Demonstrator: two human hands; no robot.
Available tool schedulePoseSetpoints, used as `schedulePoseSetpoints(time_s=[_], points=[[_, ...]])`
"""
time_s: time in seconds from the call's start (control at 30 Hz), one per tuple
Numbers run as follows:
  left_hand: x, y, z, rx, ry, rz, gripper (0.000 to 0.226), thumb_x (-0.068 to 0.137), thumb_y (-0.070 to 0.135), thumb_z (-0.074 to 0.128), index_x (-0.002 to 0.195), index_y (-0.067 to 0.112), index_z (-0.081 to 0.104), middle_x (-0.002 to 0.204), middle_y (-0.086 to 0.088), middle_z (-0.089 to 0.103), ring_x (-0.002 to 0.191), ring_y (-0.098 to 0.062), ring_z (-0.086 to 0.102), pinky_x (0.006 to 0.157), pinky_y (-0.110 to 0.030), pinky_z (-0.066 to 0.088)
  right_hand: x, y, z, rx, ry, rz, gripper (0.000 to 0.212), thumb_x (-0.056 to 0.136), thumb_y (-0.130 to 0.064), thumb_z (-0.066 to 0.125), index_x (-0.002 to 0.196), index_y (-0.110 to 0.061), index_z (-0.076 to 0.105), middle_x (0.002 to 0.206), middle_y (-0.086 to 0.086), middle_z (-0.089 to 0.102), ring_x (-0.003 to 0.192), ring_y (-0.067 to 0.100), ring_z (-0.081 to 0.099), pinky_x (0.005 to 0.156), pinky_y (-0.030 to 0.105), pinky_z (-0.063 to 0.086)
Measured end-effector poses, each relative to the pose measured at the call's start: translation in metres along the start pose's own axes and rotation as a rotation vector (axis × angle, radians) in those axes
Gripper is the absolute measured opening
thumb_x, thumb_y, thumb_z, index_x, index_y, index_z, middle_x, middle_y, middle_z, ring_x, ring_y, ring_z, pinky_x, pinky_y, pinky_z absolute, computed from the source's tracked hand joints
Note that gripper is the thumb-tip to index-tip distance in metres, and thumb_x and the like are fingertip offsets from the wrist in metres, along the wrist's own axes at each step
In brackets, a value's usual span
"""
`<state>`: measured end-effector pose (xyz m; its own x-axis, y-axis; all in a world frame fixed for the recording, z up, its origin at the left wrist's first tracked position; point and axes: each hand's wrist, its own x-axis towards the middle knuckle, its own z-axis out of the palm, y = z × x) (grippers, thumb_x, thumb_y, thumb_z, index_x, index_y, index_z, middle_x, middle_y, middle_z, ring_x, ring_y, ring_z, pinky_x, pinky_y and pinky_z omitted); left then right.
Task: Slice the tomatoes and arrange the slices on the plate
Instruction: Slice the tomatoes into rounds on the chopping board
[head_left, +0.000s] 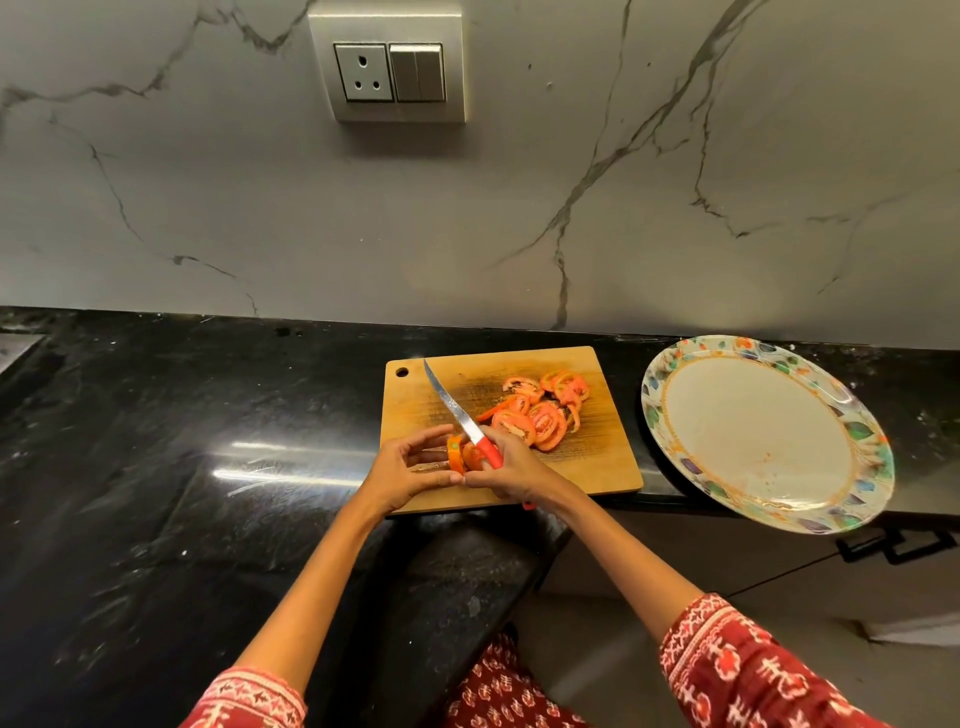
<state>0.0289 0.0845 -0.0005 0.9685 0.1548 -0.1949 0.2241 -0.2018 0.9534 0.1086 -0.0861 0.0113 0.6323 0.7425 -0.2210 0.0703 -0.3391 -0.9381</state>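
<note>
— Head view: why left hand (410, 465) curled round tomato end piece (456, 454), at near left of cutting board (597, 467)?
— Steadies stub for cutting. Right hand (511, 467) wrapped round red-handled knife (462, 415), blade angled away.
— Tomato slices (537, 410)?
— Heaped mid-board, clear of blade. Floral-rimmed plate (670, 384) waits bare on worktop (208, 415), right of board.

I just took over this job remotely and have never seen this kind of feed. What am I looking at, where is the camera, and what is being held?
There is no machine: a person works with bare hands, filmed by one camera on their head, looking down. On the black counter lie a board and a plate with no slices on it. A pile of slices lies on the board. The right hand grips a knife; the left hand holds the last tomato piece.
</note>
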Motion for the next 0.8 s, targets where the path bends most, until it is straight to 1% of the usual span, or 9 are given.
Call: schedulePoseSetpoints(time_s=[0.13, 0.23, 0.3, 0.37, 0.4, 0.47, 0.53, 0.7, 0.8], points=[[0.004, 0.001, 0.005, 0.041, 0.043, 0.022, 0.047, 0.066, -0.006, 0.076, 0.109, 0.006, 0.062, 0.096, 0.002, 0.067, 0.085, 0.003, 0.065, 0.073, -0.012, 0.050, 0.002, -0.001, -0.001, -0.079, -0.006, 0.009, 0.052, 0.077, -0.012, 0.075, 0.122, -0.005, 0.050, 0.102, -0.002, 0.057, 0.091, 0.006, 0.056, 0.081, 0.021, 0.047], [0.008, -0.003, 0.008, 0.029, 0.158, 0.017, 0.046, 0.066, -0.007, 0.076, 0.109, 0.000, 0.061, 0.091, 0.000, 0.066, 0.078, 0.006, 0.065, 0.072, -0.012, 0.052, -0.001, 0.000, -0.001, -0.141, 0.103, 0.023, 0.052, 0.077, -0.020, 0.076, 0.120, -0.006, 0.050, 0.103, 0.002, 0.059, 0.092, 0.010, 0.056, 0.083, 0.029, 0.047], [0.009, -0.006, 0.011, 0.026, 0.217, 0.035, 0.049, 0.064, -0.007, 0.077, 0.108, 0.007, 0.061, 0.092, 0.001, 0.065, 0.080, 0.007, 0.064, 0.078, -0.015, 0.053, -0.006, 0.003, 0.001, -0.149, 0.183, 0.024, 0.032, 0.087, -0.022, 0.066, 0.112, -0.006, 0.053, 0.090, -0.001, 0.059, 0.077, 0.003, 0.057, 0.070, 0.024, 0.049], [0.009, -0.007, 0.016, 0.015, 0.252, 0.060, 0.052, 0.063, -0.008, 0.077, 0.108, 0.011, 0.059, 0.095, 0.001, 0.065, 0.084, 0.007, 0.064, 0.078, -0.013, 0.052, -0.014, 0.002, 0.009, -0.182, 0.207, 0.045, 0.016, 0.097, -0.021, 0.047, 0.103, -0.007, 0.054, 0.074, -0.002, 0.054, 0.059, -0.002, 0.054, 0.053, 0.014, 0.039], [0.010, -0.007, 0.018, 0.010, 0.261, 0.073, 0.053, 0.063, -0.009, 0.077, 0.109, 0.011, 0.059, 0.096, 0.001, 0.065, 0.085, 0.006, 0.064, 0.077, -0.012, 0.051, -0.018, 0.002, 0.013, -0.225, 0.209, 0.056, 0.019, 0.100, -0.019, 0.040, 0.101, -0.008, 0.055, 0.075, 0.001, 0.057, 0.061, -0.001, 0.055, 0.054, 0.016, 0.038], [0.011, -0.008, 0.022, 0.006, 0.273, 0.090, 0.053, 0.063, -0.008, 0.077, 0.109, 0.012, 0.059, 0.099, 0.001, 0.065, 0.087, 0.006, 0.064, 0.076, -0.010, 0.050, -0.025, 0.006, 0.022, -0.335, 0.211, 0.035, 0.028, 0.101, -0.018, 0.034, 0.103, -0.003, 0.058, 0.090, 0.013, 0.064, 0.081, 0.018, 0.060, 0.067, 0.030, 0.039], [0.011, -0.007, 0.023, 0.011, 0.281, 0.092, 0.053, 0.063, -0.006, 0.078, 0.109, 0.014, 0.060, 0.099, 0.002, 0.065, 0.088, 0.007, 0.063, 0.075, -0.009, 0.049, -0.030, 0.006, 0.029, -0.393, 0.220, 0.035, 0.030, 0.101, -0.019, 0.033, 0.105, -0.001, 0.057, 0.096, 0.018, 0.064, 0.088, 0.031, 0.059, 0.074, 0.037, 0.041], [0.010, -0.006, 0.025, 0.040, 0.312, 0.093, 0.052, 0.062, -0.003, 0.080, 0.107, 0.015, 0.061, 0.099, -0.002, 0.065, 0.088, -0.002, 0.064, 0.076, -0.011, 0.051, -0.031, 0.002, 0.037, -0.448, 0.291, 0.052, 0.031, 0.101, -0.020, 0.032, 0.101, 0.000, 0.056, 0.092, 0.020, 0.064, 0.083, 0.034, 0.060, 0.072, 0.040, 0.043], [0.009, -0.006, 0.026, 0.062, 0.336, 0.100, 0.053, 0.061, -0.002, 0.081, 0.110, 0.010, 0.063, 0.100, -0.005, 0.066, 0.090, -0.008, 0.063, 0.075, -0.010, 0.051, -0.032, 0.001, 0.038, -0.468, 0.300, 0.084, 0.033, 0.101, -0.021, 0.031, 0.102, -0.001, 0.056, 0.092, 0.019, 0.064, 0.084, 0.032, 0.060, 0.070, 0.037, 0.042]])
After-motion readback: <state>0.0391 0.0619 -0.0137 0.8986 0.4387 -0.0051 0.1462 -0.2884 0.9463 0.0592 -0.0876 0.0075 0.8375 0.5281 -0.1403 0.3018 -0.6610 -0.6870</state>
